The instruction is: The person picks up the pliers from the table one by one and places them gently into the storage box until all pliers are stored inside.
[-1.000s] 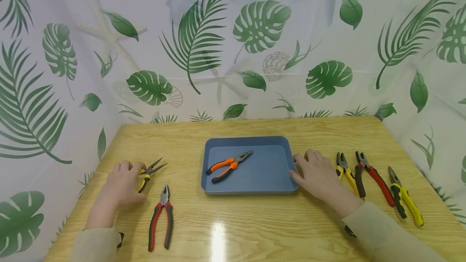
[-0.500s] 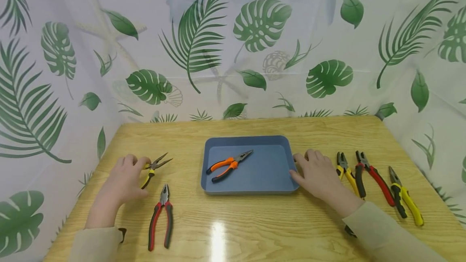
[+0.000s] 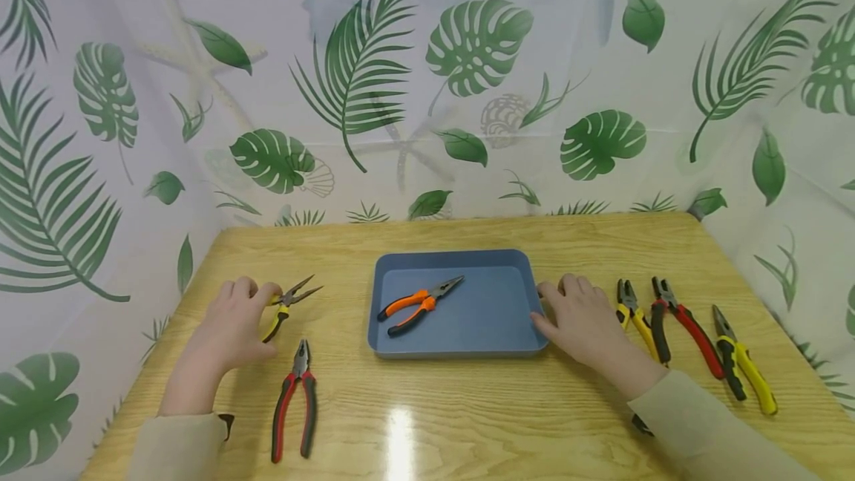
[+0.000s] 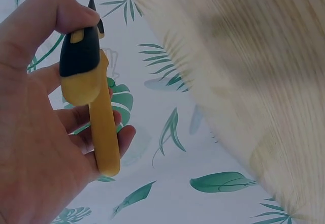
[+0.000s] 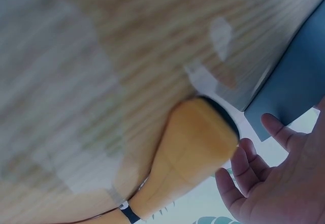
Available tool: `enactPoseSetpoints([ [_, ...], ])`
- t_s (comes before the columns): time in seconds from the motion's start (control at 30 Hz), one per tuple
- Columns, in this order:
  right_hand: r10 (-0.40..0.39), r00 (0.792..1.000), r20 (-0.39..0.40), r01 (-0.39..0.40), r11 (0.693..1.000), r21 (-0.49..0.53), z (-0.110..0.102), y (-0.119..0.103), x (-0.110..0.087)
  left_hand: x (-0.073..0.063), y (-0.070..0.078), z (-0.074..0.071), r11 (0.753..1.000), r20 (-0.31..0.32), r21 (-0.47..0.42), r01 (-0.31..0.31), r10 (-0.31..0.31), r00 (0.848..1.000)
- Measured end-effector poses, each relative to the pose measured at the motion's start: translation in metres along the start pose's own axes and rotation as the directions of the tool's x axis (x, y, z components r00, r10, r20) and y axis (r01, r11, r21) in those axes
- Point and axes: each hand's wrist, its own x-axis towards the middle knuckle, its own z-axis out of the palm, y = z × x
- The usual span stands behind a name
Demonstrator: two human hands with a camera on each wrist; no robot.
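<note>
Yellow pliers [image 3: 283,311]: needle-nosed, dark tapering jaws parted, yellow-and-black handles; at the tray's nine o'clock, gripped by the left hand [image 3: 229,322].
Table [image 3: 508,414]: pale, grained, glossy.
Tray [image 3: 497,312]: blue, smooth, shallow, round-cornered; contains orange pliers [image 3: 427,301], tips toward two o'clock.
Right hand [image 3: 577,321]: fingers relaxed, touching the tray's wall at three o'clock.
Red pliers [image 3: 297,392]: black-trimmed, tray's eight o'clock.

I see a plain blue tray [image 3: 497,318], yellow-and-black pliers [image 3: 283,311] in the left hand [image 3: 230,326], green leaves [image 3: 479,44] across the white cloth [image 3: 421,113], yellowish grain streaking the surface [image 3: 361,399].
</note>
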Motion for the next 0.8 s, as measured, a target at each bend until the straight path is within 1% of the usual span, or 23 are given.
enactPoseSetpoints([
  [0.37, 0.0, 1.0, 0.001, 0.0, 1.0, -0.001, 0.0, 0.0, 0.0, 0.002, 0.012, -0.009, 1.0, 0.034, 0.013, -0.016, 0.015, 0.999],
  [0.6, -0.001, 1.0, -0.001, 0.001, 1.0, -0.003, -0.001, -0.001, 0.0, 0.003, 0.017, -0.009, 0.999, 0.032, 0.033, -0.033, 0.032, 0.999],
  [0.8, -0.003, 1.0, -0.003, 0.003, 1.0, -0.001, -0.001, -0.002, -0.001, 0.008, 0.019, -0.01, 0.998, 0.028, 0.039, -0.042, 0.041, 0.999],
])
